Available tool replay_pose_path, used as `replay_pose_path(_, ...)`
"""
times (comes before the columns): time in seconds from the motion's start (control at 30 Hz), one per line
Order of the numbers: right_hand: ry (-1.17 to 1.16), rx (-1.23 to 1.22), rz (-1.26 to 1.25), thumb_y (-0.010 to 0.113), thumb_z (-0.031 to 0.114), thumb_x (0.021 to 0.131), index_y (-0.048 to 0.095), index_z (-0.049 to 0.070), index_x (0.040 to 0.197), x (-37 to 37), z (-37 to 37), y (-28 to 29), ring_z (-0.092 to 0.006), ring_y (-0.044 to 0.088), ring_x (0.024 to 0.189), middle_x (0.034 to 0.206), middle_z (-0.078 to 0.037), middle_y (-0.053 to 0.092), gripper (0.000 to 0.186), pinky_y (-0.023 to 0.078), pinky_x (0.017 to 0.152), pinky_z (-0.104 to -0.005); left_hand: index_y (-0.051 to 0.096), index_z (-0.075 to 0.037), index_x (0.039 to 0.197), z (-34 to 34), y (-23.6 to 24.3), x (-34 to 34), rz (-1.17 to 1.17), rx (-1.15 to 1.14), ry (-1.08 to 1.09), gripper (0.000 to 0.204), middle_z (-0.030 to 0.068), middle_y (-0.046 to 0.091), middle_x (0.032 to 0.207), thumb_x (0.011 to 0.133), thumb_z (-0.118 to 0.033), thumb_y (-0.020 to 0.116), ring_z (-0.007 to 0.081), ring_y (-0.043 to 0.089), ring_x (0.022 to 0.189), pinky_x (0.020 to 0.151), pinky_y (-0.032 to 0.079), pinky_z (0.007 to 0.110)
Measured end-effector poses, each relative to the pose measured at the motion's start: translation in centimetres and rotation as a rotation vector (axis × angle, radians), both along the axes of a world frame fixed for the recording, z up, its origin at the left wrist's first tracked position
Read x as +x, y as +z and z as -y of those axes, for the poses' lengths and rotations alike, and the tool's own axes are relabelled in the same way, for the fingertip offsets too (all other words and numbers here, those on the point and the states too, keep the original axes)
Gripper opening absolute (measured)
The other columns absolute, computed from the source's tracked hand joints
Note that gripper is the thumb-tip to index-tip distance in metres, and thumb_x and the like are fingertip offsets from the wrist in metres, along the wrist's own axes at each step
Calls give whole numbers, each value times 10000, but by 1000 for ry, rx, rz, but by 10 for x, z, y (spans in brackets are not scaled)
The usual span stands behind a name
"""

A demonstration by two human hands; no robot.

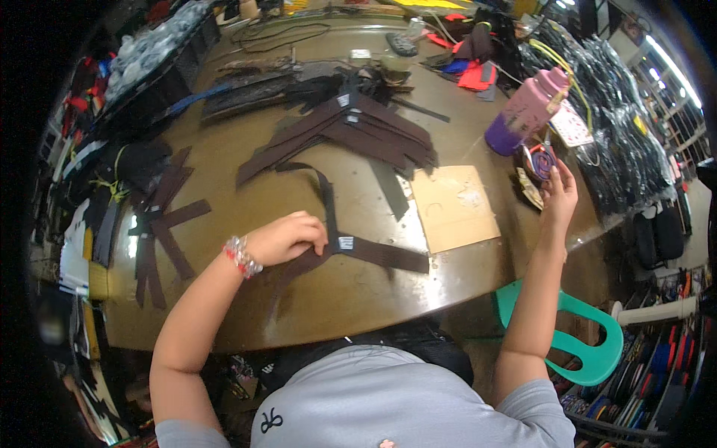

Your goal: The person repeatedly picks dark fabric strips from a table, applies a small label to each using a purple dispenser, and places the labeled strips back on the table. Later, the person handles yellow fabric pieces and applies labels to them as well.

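Observation:
A dark brown V-shaped fabric band [385,255] with a small white label lies near the table's front edge. Over its left part my left hand [291,237] is closed, fingers curled and pinching the cloth beside the label. A narrow dark strip [328,196] runs up from the band. Out to the right, my right hand [560,196] has its fingertips closed on a small round purple item [541,160] with a reddish edge; its exact kind is unclear. Just beyond my left hand lies a stack of similar brown V-shaped bands [343,128].
Left of centre lie more brown bands [164,224]. A tan cardboard piece [454,209] sits right of centre, with a pink-purple bottle [526,112] behind it. Plastic-wrapped dark goods [624,142] line the right edge. A green stool [590,340] stands below the table.

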State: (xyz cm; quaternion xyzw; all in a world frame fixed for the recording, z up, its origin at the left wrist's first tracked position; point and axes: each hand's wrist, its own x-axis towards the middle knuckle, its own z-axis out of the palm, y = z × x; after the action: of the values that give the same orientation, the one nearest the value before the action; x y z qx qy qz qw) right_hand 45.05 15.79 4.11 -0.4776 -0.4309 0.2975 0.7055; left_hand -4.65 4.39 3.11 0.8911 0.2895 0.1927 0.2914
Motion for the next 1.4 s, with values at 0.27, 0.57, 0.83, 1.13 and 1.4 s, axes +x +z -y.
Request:
replay_pose_path(0.27,494,-243,-72,562,65,935,643,-37,1030,-229,93,-18,-81,585,632,819,-55,619,161,542,501,-249,656,-41,987,10,-2,37,-60,-36,498,134,115,596,963,865,-91,628,261,643,816,736,536,357)
replay_pose_path(0.57,528,-264,228,626,38,846,687,-46,978,-261,117,-73,-40,562,631,714,-24,647,169,461,570,-205,561,2,907,30,-57,56,211,22,802,80,161,546,911,896,-74,580,343,580,814,730,484,405)
replay_pose_path(0.83,608,-305,316,604,70,882,669,-42,1029,-265,115,-64,-64,581,617,772,-45,659,196,474,532,-209,544,5,900,29,-41,54,319,81,818,52,137,531,865,897,-44,561,281,574,775,694,475,374)
replay_pose_path(1.13,648,-406,-429,609,173,951,626,-25,1064,-247,99,-63,-113,611,781,908,-57,651,229,527,650,-247,641,-55,922,85,3,63,27,-357,99,223,121,587,981,849,-265,663,287,576,936,868,470,384)
replay_pose_path(1.4,1158,-167,703,737,163,803,726,15,904,-248,111,-17,-295,633,1035,1065,-174,658,180,459,954,-375,575,-58,886,72,-38,34,123,-122,893,198,89,622,877,815,-159,730,239,631,756,689,510,346)
